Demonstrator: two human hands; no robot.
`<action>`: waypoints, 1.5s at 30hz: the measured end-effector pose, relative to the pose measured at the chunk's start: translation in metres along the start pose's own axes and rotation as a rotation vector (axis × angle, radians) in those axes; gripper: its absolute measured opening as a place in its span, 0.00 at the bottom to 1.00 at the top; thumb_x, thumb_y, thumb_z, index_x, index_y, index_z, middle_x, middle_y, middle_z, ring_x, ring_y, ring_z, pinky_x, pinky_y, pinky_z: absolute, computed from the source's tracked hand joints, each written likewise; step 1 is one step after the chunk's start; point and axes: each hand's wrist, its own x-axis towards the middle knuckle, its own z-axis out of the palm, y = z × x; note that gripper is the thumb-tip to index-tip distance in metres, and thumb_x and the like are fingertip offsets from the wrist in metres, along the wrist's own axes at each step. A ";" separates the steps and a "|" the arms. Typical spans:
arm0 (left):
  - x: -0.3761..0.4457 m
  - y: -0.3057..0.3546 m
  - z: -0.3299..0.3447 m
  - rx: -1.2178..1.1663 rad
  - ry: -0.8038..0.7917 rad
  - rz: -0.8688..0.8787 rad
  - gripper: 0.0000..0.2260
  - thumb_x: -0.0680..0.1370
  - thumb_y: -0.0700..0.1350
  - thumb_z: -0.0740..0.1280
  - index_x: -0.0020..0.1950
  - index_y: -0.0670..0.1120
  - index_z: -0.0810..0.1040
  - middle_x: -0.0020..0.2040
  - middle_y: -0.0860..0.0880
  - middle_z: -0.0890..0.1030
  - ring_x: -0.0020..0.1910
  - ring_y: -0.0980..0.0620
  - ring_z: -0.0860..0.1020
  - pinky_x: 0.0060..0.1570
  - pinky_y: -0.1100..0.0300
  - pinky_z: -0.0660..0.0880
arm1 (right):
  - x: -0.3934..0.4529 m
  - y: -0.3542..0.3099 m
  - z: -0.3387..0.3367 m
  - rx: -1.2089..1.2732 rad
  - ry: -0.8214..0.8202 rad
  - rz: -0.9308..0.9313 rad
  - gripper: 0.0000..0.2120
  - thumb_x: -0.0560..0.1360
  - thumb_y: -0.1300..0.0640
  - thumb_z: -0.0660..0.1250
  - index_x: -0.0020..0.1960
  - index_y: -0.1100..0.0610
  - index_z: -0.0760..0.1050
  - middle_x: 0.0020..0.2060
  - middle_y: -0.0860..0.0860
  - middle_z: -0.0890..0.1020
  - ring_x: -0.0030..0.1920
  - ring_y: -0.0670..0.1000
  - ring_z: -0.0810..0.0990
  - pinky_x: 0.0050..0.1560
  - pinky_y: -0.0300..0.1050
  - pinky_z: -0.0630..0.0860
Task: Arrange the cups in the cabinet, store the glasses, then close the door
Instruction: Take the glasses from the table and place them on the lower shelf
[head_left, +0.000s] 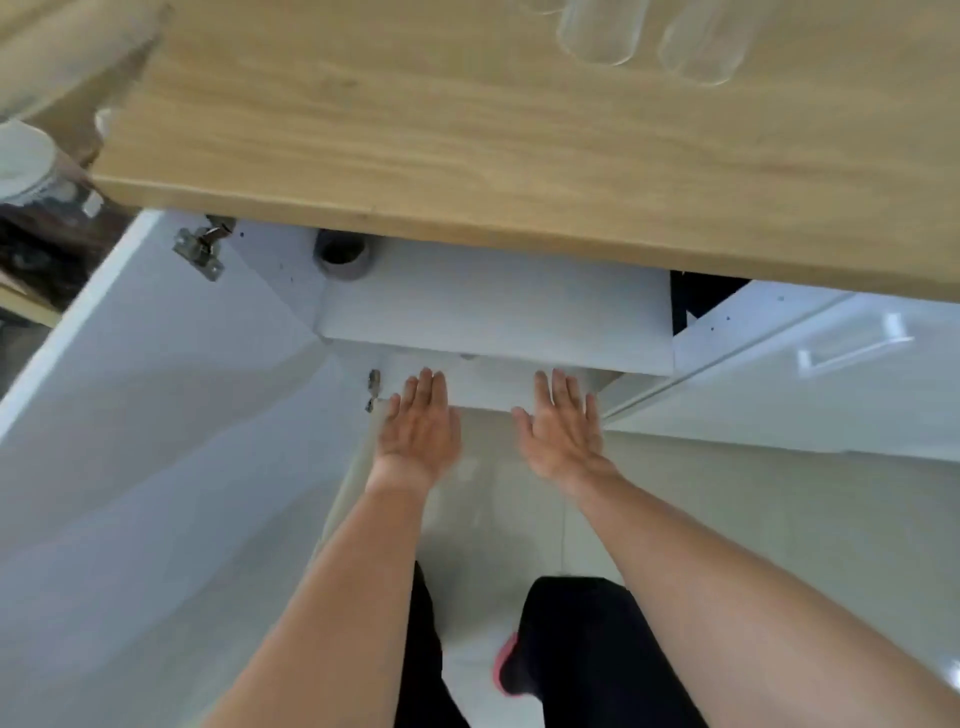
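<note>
left hand (418, 431), right hand (563, 428): apart, flat, empty | reaching toward shelf (493, 317), probably readying space | glasses (649, 36) wait on surface (467, 119) beyond the hands | door (156, 389) open beside left hand

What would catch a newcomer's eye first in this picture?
Two bare hands, left hand and right hand, reach empty and open-palmed toward the white shelf of an open cabinet. Above it spans a wooden countertop, with clear glasses at its far edge.

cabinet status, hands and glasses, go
Left hand and right hand open, empty, reaching toward the lower shelf. Cabinet door wide open. Two glasses on the countertop, not stored. Nothing blocking.
</note>
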 end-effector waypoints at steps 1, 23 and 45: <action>-0.021 0.004 -0.014 -0.005 -0.005 0.016 0.25 0.83 0.47 0.47 0.79 0.41 0.46 0.80 0.42 0.48 0.79 0.45 0.47 0.77 0.49 0.45 | -0.021 0.001 -0.013 -0.006 -0.010 0.005 0.31 0.83 0.44 0.46 0.81 0.56 0.45 0.81 0.57 0.45 0.81 0.56 0.43 0.79 0.57 0.40; -0.078 0.024 -0.288 0.033 0.485 0.454 0.16 0.80 0.45 0.58 0.65 0.43 0.76 0.58 0.43 0.81 0.55 0.42 0.79 0.52 0.50 0.75 | -0.106 -0.086 -0.259 0.056 0.602 -0.111 0.13 0.80 0.52 0.58 0.60 0.59 0.72 0.52 0.54 0.77 0.54 0.57 0.76 0.59 0.50 0.71; 0.077 0.157 -0.361 0.074 0.445 0.519 0.33 0.74 0.57 0.65 0.74 0.48 0.56 0.67 0.43 0.72 0.59 0.41 0.77 0.49 0.47 0.80 | 0.038 -0.010 -0.391 -0.023 0.384 0.055 0.44 0.69 0.63 0.77 0.76 0.49 0.55 0.76 0.63 0.55 0.69 0.62 0.69 0.66 0.58 0.71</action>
